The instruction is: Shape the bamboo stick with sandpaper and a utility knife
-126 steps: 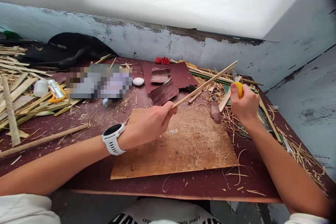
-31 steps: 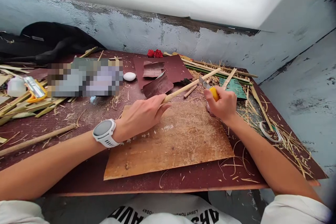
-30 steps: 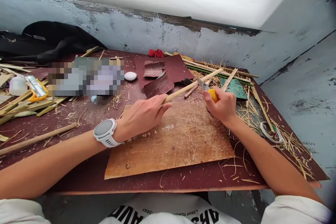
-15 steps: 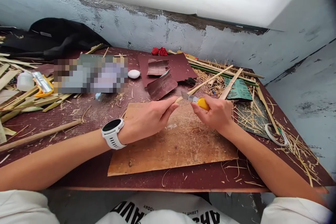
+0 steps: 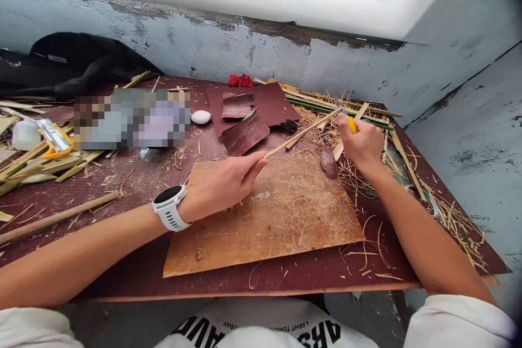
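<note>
My left hand (image 5: 226, 182) pinches the near end of a thin bamboo strip (image 5: 304, 132) over a worn wooden board (image 5: 261, 228). The strip slants up and away to the right. At its far end, my right hand (image 5: 362, 141) is closed round a yellow utility knife (image 5: 351, 123). The knife's blade end meets the strip there, though the fingers partly cover it. Beneath my right forearm, a dark curled piece of sandpaper (image 5: 328, 162) lies at the board's right edge.
Curled brown sandpaper (image 5: 247, 133) and a white egg-shaped object (image 5: 201, 117) lie behind the board. Bamboo strips and shavings (image 5: 460, 223) cover the right side. Another yellow cutter (image 5: 57, 138) and a stick (image 5: 61, 220) lie left. A peeling wall (image 5: 183, 43) stands behind.
My right hand has slid the knife away along the strip, from near my left hand to the far end. My left hand keeps its pinch. The view has shifted slightly.
</note>
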Motion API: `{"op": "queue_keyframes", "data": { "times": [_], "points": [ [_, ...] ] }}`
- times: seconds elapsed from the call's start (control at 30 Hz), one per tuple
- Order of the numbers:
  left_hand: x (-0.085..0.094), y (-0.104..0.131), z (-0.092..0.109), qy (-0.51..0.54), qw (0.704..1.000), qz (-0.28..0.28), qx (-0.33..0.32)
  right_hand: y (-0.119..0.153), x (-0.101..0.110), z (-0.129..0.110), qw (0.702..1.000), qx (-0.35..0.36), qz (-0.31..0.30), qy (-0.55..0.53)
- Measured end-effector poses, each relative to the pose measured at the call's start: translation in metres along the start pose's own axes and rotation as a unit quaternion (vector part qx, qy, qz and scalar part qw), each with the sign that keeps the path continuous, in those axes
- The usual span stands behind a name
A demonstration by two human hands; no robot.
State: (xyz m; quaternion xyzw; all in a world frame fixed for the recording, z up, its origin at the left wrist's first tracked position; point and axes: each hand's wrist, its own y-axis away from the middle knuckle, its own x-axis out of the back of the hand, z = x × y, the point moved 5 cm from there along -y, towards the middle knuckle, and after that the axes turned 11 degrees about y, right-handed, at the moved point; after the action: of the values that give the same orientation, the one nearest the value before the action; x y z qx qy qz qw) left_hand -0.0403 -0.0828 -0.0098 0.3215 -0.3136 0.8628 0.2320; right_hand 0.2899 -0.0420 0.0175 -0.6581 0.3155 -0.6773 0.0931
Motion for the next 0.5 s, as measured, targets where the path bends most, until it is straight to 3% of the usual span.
{"op": "queue_keyframes", "data": {
  "times": [0.13, 0.37, 0.5],
  "points": [
    [0.006, -0.003, -0.010, 0.002, 1.000, 0.023, 0.000, -0.003, 0.000, 0.012, 0.999, -0.036, 0.008, -0.025],
    [0.012, -0.010, -0.019, 0.058, 0.997, 0.036, 0.034, 0.020, 0.009, -0.016, 0.990, 0.058, 0.038, -0.119],
    [0.011, -0.009, -0.021, 0.152, 0.984, 0.041, 0.086, 0.032, 0.016, -0.026, 0.981, 0.090, 0.063, -0.163]
  ]
}}
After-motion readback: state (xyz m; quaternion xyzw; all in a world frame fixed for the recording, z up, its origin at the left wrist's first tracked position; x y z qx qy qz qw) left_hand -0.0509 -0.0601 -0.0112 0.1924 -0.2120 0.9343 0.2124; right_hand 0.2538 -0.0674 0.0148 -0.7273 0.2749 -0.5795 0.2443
